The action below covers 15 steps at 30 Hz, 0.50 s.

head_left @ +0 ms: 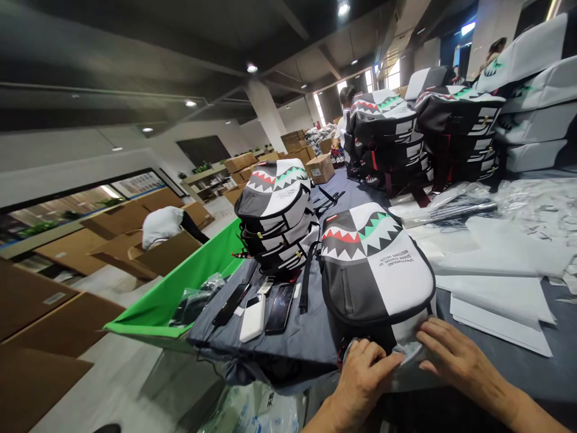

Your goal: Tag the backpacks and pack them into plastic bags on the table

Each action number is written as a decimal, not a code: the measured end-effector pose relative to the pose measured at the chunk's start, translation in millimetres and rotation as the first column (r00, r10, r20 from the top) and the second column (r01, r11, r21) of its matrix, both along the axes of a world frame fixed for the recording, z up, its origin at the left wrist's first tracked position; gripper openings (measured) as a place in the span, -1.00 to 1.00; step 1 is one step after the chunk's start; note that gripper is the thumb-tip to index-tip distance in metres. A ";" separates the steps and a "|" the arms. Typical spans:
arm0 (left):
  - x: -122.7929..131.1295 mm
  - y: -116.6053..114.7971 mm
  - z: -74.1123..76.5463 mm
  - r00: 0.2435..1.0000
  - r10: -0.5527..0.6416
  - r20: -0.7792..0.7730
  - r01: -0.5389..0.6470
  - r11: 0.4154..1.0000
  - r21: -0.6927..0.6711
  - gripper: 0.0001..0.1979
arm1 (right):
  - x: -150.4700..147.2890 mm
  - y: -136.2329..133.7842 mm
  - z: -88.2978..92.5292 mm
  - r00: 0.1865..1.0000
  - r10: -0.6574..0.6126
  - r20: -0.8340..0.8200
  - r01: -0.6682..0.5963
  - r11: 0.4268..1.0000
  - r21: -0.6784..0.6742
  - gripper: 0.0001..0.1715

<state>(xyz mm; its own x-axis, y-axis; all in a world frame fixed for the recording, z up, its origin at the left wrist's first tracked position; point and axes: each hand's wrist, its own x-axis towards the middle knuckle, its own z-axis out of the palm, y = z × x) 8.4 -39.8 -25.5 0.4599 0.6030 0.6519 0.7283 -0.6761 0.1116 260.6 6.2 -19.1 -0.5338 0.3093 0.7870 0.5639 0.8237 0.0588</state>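
A black-and-white backpack (pixel 369 270) with red and green shark teeth lies on the table in front of me, its printed face up. At its near end is a crumpled piece of thin translucent plastic (pixel 408 355). My left hand (pixel 367 370) is closed on the plastic's left side, thumb pointing right. On the other side, my right hand (pixel 457 355) has its fingers bent around the plastic, close against the backpack's lower corner. Their fingertips are partly hidden. Left of this backpack stands a stack of similar backpacks (pixel 277 216).
White sheets (pixel 500 313) and clear plastic bags (pixel 532 210) cover the table's right side. Phones (pixel 280 308) and a white power bank (pixel 252 317) lie left. Taller backpack stacks (pixel 385 132) stand behind. A green-sided bin (pixel 180 288) adjoins the table; people work beyond.
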 end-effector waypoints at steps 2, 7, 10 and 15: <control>0.4 -0.7 1.1 0.999 0.008 -0.032 -0.010 0.999 -0.034 -0.87 | 0.4 11.1 2.7 0.996 0.076 0.043 -0.076 0.997 0.011 -0.83; 3.5 -6.7 -0.8 0.998 0.051 -0.047 -0.049 0.998 0.045 -0.95 | 11.0 26.8 7.4 0.932 0.308 0.190 -0.305 0.951 -0.048 -0.73; 10.7 -16.4 -10.3 0.977 0.212 0.033 -0.215 0.964 0.160 -0.94 | 14.1 31.4 6.2 0.891 0.380 0.248 -0.361 0.925 -0.120 -0.71; 14.4 -23.3 -23.7 0.938 0.322 0.124 -0.341 0.921 0.188 -0.94 | 11.4 39.6 5.8 0.864 0.401 0.305 -0.385 0.916 -0.112 -0.68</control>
<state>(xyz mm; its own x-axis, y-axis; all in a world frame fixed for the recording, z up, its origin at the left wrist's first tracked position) 22.8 -63.0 -49.2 0.1908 0.5612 0.8054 0.9081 -0.4124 0.0722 272.0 45.8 -13.3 -0.8358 0.0528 0.5466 0.1507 0.9792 0.1358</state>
